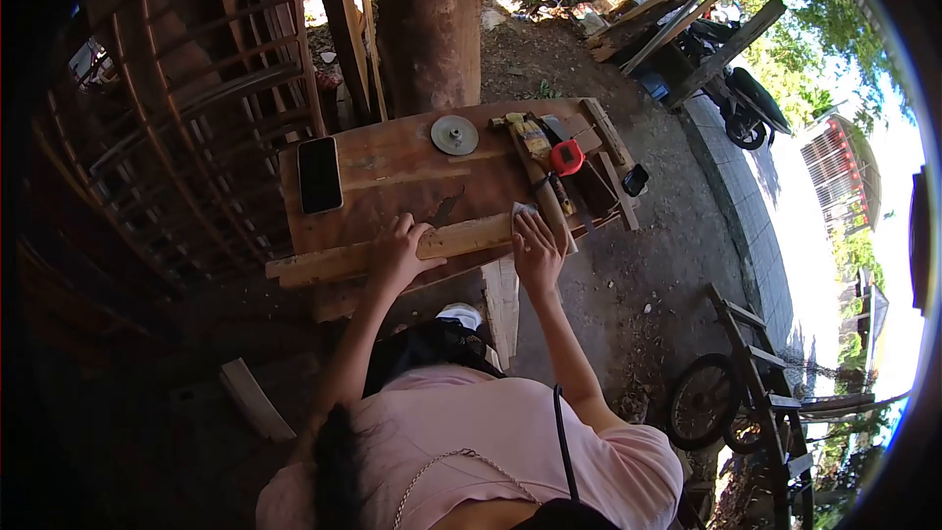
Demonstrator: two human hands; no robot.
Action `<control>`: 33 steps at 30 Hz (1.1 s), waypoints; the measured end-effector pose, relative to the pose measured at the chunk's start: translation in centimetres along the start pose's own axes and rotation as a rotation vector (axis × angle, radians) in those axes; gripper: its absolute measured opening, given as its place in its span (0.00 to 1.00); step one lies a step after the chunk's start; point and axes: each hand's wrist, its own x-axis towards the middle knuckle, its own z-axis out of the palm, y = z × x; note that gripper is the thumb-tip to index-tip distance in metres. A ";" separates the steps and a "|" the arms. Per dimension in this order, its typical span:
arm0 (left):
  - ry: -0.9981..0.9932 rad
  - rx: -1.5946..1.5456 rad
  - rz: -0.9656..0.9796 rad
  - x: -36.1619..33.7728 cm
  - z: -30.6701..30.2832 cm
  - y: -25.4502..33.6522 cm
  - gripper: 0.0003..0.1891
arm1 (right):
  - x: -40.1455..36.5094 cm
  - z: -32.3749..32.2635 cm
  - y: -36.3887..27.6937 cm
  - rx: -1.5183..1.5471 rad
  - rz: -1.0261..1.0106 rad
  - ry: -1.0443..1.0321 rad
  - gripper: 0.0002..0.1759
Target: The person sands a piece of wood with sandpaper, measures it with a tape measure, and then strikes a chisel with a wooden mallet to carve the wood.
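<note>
A long, narrow wooden piece (465, 236) lies across the near side of the wooden table (378, 174). My left hand (397, 253) is closed around its middle, thumb on the near side. At its right end, my right hand (538, 247) presses a pale sheet (525, 208) that looks like sandpaper against the wood, its fingers laid together over it. Most of the sheet is hidden under the fingers. Just right of this hand is a wooden rail with tools beside it.
On the table lie a phone (320, 175), a metal disc (454, 135) and a red tape measure (566, 157) in a wooden tray. A small black object (635, 180) sits at the right edge. Metal grilles (206, 69) stand left; a thick post (424, 29) rises behind.
</note>
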 end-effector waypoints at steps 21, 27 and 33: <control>0.018 0.079 0.008 0.0 0.5 -0.2 0.29 | -2.4 0.6 -10.7 0.267 -0.175 -0.140 0.26; -0.025 0.034 -0.031 0.1 -0.6 0.4 0.28 | 0.2 0.3 1.0 -0.027 -0.025 -0.007 0.23; -0.029 0.044 -0.044 0.4 -0.6 0.6 0.29 | -0.8 0.9 -2.6 -0.130 0.119 0.030 0.25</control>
